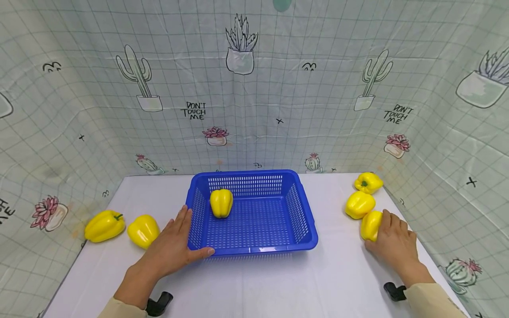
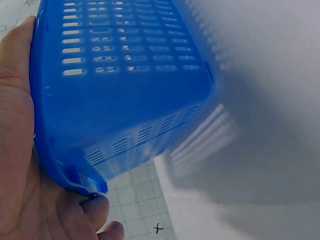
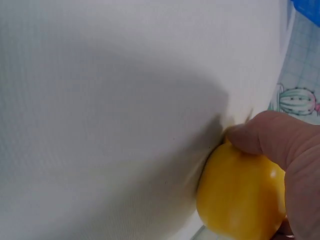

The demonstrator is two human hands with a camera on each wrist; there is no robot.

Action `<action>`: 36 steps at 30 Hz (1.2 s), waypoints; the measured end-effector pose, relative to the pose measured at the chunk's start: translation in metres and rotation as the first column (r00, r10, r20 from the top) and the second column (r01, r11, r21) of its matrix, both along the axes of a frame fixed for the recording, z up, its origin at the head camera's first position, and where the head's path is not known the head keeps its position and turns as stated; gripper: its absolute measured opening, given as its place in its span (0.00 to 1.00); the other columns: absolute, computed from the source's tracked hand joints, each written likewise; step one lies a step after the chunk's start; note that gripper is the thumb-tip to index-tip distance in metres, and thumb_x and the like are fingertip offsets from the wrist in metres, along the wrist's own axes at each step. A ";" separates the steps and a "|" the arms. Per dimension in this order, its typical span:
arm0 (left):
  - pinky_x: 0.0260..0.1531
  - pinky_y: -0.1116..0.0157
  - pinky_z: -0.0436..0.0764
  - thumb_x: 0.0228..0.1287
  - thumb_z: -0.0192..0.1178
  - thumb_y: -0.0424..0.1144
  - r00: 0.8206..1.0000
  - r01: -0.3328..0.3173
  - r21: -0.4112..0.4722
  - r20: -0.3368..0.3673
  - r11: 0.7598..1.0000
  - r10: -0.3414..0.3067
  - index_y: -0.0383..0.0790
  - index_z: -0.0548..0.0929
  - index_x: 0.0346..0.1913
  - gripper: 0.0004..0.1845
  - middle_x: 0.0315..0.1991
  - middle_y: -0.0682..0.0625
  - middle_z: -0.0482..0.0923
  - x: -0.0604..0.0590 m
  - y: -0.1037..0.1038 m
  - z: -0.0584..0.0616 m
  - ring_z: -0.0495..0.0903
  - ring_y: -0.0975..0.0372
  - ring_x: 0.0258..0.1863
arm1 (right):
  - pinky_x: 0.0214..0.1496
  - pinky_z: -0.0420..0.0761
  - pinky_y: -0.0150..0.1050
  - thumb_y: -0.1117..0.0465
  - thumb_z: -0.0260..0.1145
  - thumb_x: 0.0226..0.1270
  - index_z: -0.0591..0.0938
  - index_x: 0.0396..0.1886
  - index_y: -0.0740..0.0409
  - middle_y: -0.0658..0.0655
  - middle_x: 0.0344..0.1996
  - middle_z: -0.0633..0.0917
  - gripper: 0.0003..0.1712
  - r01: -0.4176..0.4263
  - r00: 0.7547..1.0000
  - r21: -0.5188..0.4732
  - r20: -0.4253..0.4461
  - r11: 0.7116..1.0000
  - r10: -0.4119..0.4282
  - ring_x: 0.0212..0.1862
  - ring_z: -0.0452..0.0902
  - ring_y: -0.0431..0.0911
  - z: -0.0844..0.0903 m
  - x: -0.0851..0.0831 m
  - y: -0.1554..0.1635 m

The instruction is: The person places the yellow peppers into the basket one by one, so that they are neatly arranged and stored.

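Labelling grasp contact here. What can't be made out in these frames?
- Right hand covers the near pepper in the head view: finger contact underneath is hidden.
- Right wrist view: the pepper is cut off by the frame edge.
- Left wrist view: the blue basket fills the frame, motion-blurred, its contents unseen.

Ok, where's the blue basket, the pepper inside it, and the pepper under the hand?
blue basket (image 1: 305, 244), head view, near right rim.
pepper in the basket (image 1: 221, 202), head view, its middle.
pepper under the right hand (image 1: 370, 224), head view, bare left side.
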State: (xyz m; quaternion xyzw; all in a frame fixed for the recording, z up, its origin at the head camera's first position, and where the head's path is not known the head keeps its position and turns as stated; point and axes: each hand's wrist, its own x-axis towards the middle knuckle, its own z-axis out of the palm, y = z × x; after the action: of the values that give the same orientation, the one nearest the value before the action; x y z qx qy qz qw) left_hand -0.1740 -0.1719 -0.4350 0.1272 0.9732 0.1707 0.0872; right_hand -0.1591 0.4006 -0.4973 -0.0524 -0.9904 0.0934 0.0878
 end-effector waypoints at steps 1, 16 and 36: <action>0.80 0.37 0.53 0.57 0.60 0.82 1.000 -0.001 -0.001 -0.001 1.000 0.001 0.26 0.46 0.83 0.73 0.85 0.30 0.39 0.000 0.000 0.000 0.50 0.34 0.82 | 0.45 0.67 0.78 0.55 0.78 0.51 0.58 0.71 0.81 0.85 0.61 0.66 0.57 -0.002 1.000 -0.002 -0.004 1.000 0.002 0.58 0.62 0.80 -0.001 0.000 0.001; 0.81 0.38 0.52 0.56 0.60 0.82 1.000 -0.005 0.000 0.013 1.000 0.005 0.26 0.46 0.83 0.73 0.85 0.31 0.38 0.001 0.000 0.000 0.49 0.35 0.83 | 0.50 0.77 0.69 0.57 0.74 0.56 0.52 0.65 0.85 0.83 0.49 0.67 0.53 -0.002 0.995 -0.172 0.093 0.985 0.018 0.47 0.70 0.72 -0.003 -0.004 0.005; 0.80 0.36 0.53 0.58 0.63 0.78 1.000 -0.017 -0.006 0.022 1.000 0.017 0.26 0.45 0.84 0.71 0.86 0.31 0.38 0.000 0.002 0.001 0.50 0.33 0.82 | 0.26 0.72 0.57 0.53 0.81 0.46 0.68 0.50 0.75 0.66 0.29 0.73 0.43 -0.135 0.960 0.115 -0.231 0.984 0.159 0.28 0.69 0.61 -0.001 -0.005 0.001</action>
State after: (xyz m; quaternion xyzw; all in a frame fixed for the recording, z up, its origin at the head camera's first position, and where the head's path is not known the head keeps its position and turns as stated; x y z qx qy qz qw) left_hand -0.1741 -0.1701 -0.4336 0.1170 0.9736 0.1701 0.0971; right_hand -0.1642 0.4014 -0.4984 0.0374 -0.9770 0.0564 0.2021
